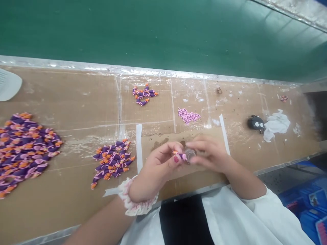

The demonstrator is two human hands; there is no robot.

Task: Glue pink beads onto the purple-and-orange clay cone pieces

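In the head view, my left hand (159, 166) pinches a small purple, orange and pink figurine (180, 156) between thumb and fingers. A pale frilly band circles that wrist. Close against the figurine is a small round clear container (190, 154), whose contents I cannot make out. My right hand (211, 153), slightly blurred, has its fingers closed around the container's edges. Both hands are over a brown cardboard sheet (158, 137) taped down at its sides. Left of it lies a cluster of similar figurines (112, 160), with a larger pile (25, 149) farther left.
A few more figurines (144, 93) lie toward the back, beside a patch of pink-and-white beadlike pieces (188, 115). On the right are a black object with white eyes (255, 123) and a crumpled white tissue (277, 125). A green surface (153, 34) runs behind the table.
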